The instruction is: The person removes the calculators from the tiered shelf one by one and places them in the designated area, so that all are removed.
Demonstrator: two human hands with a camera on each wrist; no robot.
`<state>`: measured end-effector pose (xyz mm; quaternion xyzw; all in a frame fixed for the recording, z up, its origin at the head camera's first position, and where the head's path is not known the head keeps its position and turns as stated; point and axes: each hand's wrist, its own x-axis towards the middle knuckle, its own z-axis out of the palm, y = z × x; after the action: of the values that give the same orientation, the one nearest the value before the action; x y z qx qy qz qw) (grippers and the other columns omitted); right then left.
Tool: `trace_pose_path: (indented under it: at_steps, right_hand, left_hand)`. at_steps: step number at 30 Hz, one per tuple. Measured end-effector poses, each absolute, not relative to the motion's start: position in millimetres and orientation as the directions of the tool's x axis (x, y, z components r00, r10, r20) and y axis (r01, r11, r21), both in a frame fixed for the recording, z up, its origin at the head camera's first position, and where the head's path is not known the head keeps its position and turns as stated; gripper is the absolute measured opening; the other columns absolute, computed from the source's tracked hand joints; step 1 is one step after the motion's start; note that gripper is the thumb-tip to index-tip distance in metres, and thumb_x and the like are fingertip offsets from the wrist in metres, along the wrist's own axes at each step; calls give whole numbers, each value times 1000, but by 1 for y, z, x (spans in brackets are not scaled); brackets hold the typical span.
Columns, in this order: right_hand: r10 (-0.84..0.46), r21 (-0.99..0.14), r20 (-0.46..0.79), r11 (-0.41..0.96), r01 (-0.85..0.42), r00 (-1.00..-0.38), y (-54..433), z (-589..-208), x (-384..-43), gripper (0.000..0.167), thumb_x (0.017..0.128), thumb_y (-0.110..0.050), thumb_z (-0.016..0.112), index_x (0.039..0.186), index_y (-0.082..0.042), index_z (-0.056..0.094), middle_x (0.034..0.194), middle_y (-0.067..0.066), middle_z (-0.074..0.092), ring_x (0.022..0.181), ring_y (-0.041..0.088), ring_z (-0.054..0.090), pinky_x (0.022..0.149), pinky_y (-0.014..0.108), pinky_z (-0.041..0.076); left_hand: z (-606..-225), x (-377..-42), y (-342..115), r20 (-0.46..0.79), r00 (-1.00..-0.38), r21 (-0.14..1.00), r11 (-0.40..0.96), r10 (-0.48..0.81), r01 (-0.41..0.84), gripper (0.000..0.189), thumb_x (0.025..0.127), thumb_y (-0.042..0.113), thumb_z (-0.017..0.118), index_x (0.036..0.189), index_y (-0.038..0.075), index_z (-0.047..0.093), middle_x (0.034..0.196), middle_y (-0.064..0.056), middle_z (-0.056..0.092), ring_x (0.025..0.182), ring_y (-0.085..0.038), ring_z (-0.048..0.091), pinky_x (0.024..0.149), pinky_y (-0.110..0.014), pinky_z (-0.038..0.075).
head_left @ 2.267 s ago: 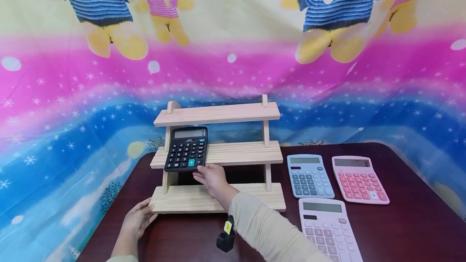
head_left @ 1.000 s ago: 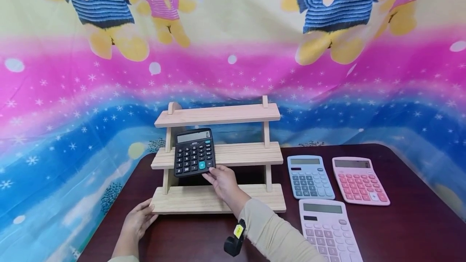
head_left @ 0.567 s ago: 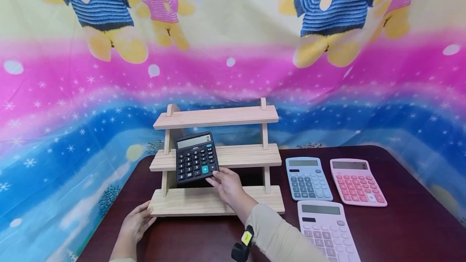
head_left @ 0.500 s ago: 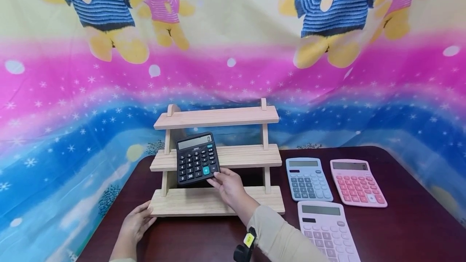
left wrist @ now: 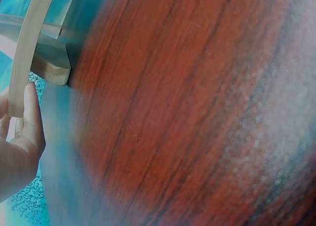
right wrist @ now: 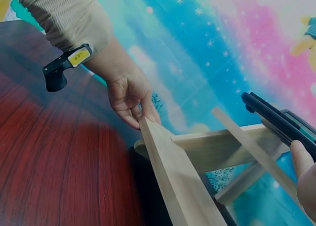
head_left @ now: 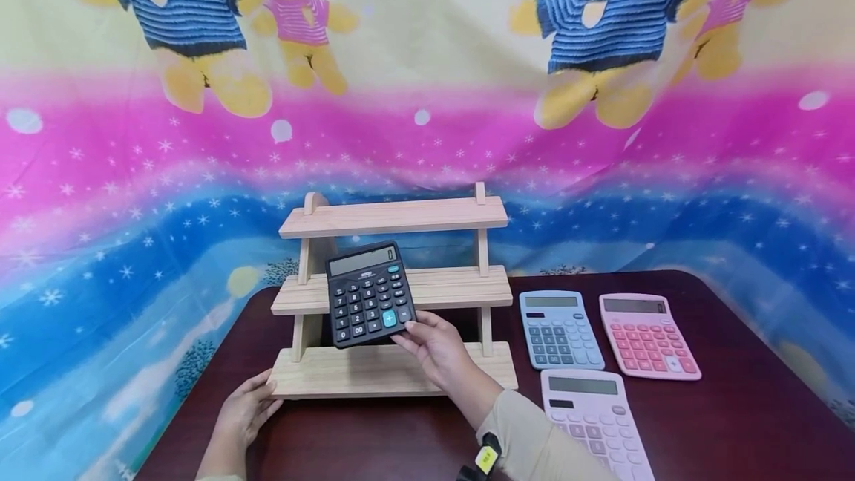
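My right hand [head_left: 437,347] pinches a black desk calculator [head_left: 369,294] by its lower right corner, thumb on the front face. The calculator faces me, leaning slightly to the left, and overlaps the left part of the middle board of a three-tier wooden shelf [head_left: 394,373]. In the right wrist view its edge [right wrist: 279,122] shows in front of the boards, with my right thumb [right wrist: 298,159] under it. At the shelf's lower left, my left hand [head_left: 246,408] grips the end of the bottom board; the left wrist view shows fingers and thumb on either side of that board [left wrist: 22,73].
On the dark red table [head_left: 374,440], right of the shelf, lie a blue calculator [head_left: 561,332], a pink calculator [head_left: 649,336] and a pale pink-white calculator [head_left: 594,421]. Behind hangs a patterned cloth backdrop [head_left: 427,132] with printed bears.
My right hand has drawn the black calculator rightward and down, out from the left end of the middle board, and it leans more. My left hand keeps its hold on the bottom board.
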<state>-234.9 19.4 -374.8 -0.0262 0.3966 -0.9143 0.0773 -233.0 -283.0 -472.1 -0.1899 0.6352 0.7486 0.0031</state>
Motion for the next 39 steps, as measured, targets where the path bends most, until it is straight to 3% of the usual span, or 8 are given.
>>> trace_pose_path:
  at_steps: [6,10,13,17,20,25,39]
  right_hand:
    - [-166,-723,8,-682,109,-986,33,-372,-225,20,81,15,41,91,4,55,90,12,59,82,19,57,84,41,40]
    - [-169,-724,17,-682,104,-985,40,-370,-219,22,81,15,40,92,3,56,92,11,59,84,19,56,84,41,40]
    - [-172,-721,16,-685,108,-985,45,-368,-215,23,82,15,40,94,3,55,95,12,58,86,20,56,85,41,40]
    - [-152,-727,11,-680,96,-988,53,-365,-211,23,81,15,40,95,3,55,97,12,57,88,20,56,85,41,40]
    - [-130,-730,8,-678,83,-991,60,-364,-207,24,81,15,40,94,3,55,97,12,57,89,20,56,85,40,39]
    - [-119,-728,19,-682,68,-993,72,-363,-201,26,81,15,40,94,1,57,99,11,57,91,20,56,85,39,40]
    - [-77,-730,-42,-678,84,-996,98,-358,-186,26,83,12,40,91,-3,61,101,9,58,90,20,57,85,38,41]
  left_hand:
    - [-472,-234,-283,-293,-929,948,-199,-225,-250,64,82,7,58,133,-6,22,86,-5,57,71,-8,57,69,-26,48]
    - [-470,-232,-286,-286,-933,944,-228,-216,-237,55,80,6,61,129,4,36,82,-2,57,70,-8,58,69,-26,49]
    - [-469,-229,-288,-282,-937,940,-254,-207,-227,32,79,6,62,107,18,52,80,0,56,70,-8,58,69,-26,49]
    - [-468,-229,-288,-278,-939,943,-243,-202,-226,40,80,6,61,116,14,47,81,1,56,70,-8,58,69,-26,49]
    - [-468,-231,-286,-282,-936,946,-221,-210,-235,57,81,6,59,131,-1,30,81,0,56,70,-8,58,69,-26,49]
    - [-468,-233,-284,-288,-935,948,-199,-209,-248,63,83,6,57,133,-6,22,83,-1,56,71,-7,58,69,-26,48]
    - [-466,-233,-283,-290,-931,951,-171,-221,-256,61,84,4,55,133,-7,20,86,-4,56,70,-6,57,68,-26,49]
